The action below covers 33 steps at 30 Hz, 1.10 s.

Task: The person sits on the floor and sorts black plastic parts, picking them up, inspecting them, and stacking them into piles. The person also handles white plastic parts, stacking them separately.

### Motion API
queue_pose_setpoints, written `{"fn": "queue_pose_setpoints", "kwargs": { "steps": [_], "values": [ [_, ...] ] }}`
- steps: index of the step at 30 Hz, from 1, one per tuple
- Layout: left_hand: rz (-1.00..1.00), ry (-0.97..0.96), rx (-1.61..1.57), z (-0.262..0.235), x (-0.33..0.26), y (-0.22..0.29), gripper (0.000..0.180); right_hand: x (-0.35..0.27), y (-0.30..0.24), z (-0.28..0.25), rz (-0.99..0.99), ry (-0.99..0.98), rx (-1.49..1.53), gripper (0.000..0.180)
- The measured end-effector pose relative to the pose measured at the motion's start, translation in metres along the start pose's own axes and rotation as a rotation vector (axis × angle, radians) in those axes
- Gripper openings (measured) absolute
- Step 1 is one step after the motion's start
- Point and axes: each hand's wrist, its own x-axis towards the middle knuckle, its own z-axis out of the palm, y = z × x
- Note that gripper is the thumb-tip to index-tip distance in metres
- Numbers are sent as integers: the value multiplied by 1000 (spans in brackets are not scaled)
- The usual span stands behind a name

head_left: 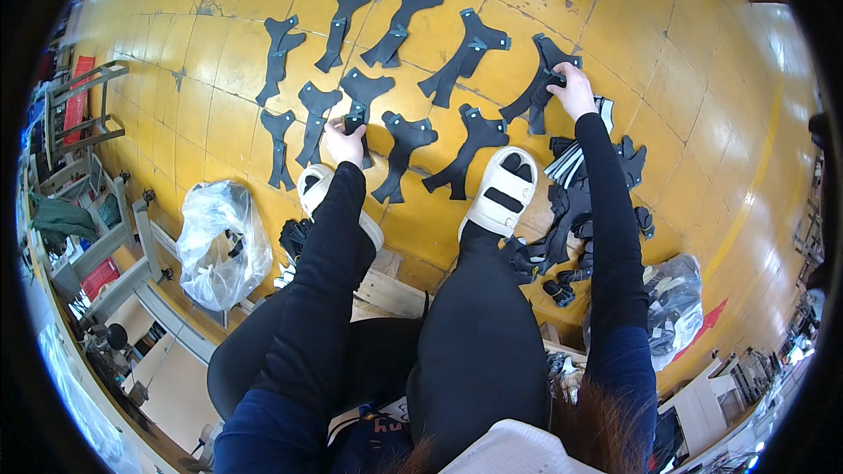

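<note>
Flat black Y-shaped cloth pieces with small pale tags lie in two rows on the yellow floor (237,61). At the near row, my left hand (343,142) is closed, thumb and fingers pinching a small dark cloth piece (354,121) over a Y-shaped piece (364,86). My right hand (574,92) reaches to the far row's right end. Its fingers pinch another small dark cloth piece (555,78), which lies over the Y-shaped piece (546,53) there. The hands partly hide both small pieces, so their full shape cannot be made out.
Beside my right forearm lies a loose pile of black cloth pieces (571,211) with striped ones (566,162). Clear plastic bags stand at left (224,246) and right (676,303). My cream sandals (502,189) rest close to the near row. Metal frames (145,246) line the left.
</note>
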Motion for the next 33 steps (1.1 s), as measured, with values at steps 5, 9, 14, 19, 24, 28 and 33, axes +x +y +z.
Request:
{"fn": "queue_pose_setpoints", "kwargs": {
  "steps": [5,9,14,19,24,28,33],
  "values": [
    [180,-65,230,-5,-11,24,39,0,3,-3,38,-21,26,32],
    [194,4,89,-2,-26,37,28,0,-1,-3,44,-40,116,31],
    [12,-41,-396,4,-48,72,22,-9,-4,-6,102,-12,56,32],
    [-154,-162,-743,-3,-27,75,19,-8,-35,-34,89,-181,201,41],
    [-282,-443,-810,-5,-28,96,21,4,-87,-36,25,-278,414,42],
    [-397,-778,-965,-4,-48,125,29,4,-127,-38,21,-438,620,33],
    [-423,-1185,-1087,-1,-82,166,44,-12,-155,-30,61,-608,909,28]
  ]
}}
